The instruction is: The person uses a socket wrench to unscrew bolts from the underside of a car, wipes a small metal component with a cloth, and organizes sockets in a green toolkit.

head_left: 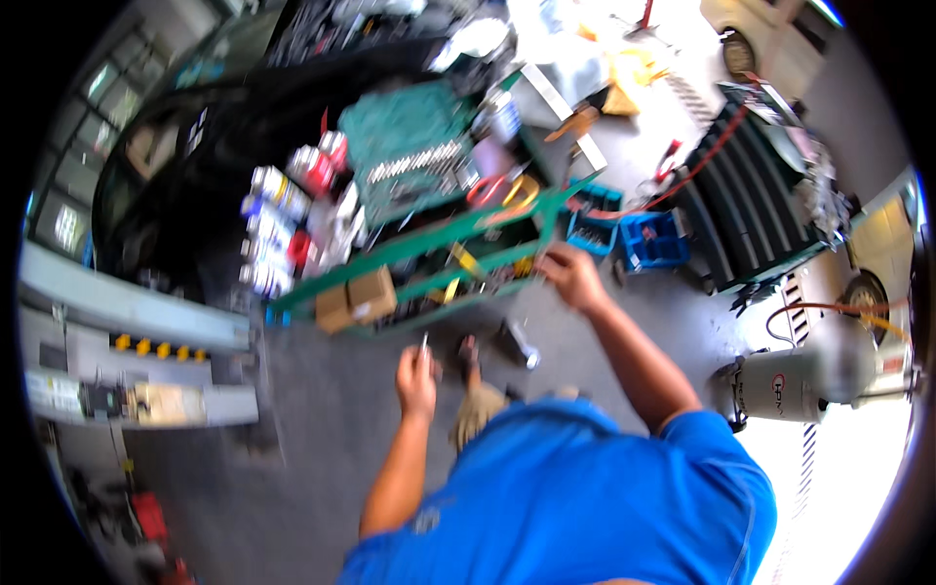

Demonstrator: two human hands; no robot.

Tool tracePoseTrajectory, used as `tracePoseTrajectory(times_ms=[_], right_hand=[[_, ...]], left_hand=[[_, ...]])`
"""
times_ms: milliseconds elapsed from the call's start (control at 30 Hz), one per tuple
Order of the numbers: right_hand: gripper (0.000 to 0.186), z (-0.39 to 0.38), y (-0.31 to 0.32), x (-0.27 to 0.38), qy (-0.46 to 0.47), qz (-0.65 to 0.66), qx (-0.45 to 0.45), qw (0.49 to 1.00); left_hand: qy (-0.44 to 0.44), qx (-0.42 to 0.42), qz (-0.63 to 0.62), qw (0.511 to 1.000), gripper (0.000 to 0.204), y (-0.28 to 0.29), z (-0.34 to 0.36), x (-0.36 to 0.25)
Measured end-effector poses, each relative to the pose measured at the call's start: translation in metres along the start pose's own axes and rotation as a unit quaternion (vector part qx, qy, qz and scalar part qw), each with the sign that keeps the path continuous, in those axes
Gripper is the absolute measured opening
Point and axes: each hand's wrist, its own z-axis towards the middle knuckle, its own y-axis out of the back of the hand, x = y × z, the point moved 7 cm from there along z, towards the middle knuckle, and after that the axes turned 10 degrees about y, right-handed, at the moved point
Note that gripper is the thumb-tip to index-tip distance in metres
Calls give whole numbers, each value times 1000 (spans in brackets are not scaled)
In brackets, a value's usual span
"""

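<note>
My left hand (pixel 416 385) is closed on a small, thin metal piece (pixel 425 341) that sticks up past the fingers; its exact kind is too small to tell. In front of the right end of a green tool cart (pixel 331 273), my right hand (pixel 573 278) reaches out with fingers stretched, and no object shows in it. On the cart's top lies a green socket-set case (pixel 405 136) with a row of shiny sockets (pixel 414 161). Orange-handled scissors or pliers (pixel 522 192) lie beside the case. Two cardboard boxes (pixel 370 294) sit on the lower shelf.
Several spray cans (pixel 278 195) crowd the cart's left end. Blue bins (pixel 653 241) with small parts stand to its right, before a dark drawer cabinet (pixel 746 195) with a red hose. A black car (pixel 224 127) is behind. A grey lift arm (pixel 127 297) lies left; a pale tank (pixel 780 383) stands right.
</note>
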Motion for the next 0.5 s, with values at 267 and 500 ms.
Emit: tracePoseTrajectory(times_ms=[267,500], right_hand=[[32,181,-103,-28,-2,-194,-63,979],[35,287,-116,-77,-98,-364,-12,926]], left_hand=[[103,-12,-10,995,4,92,135,-44],[234,57,-89,967,18,131,185,-59]])
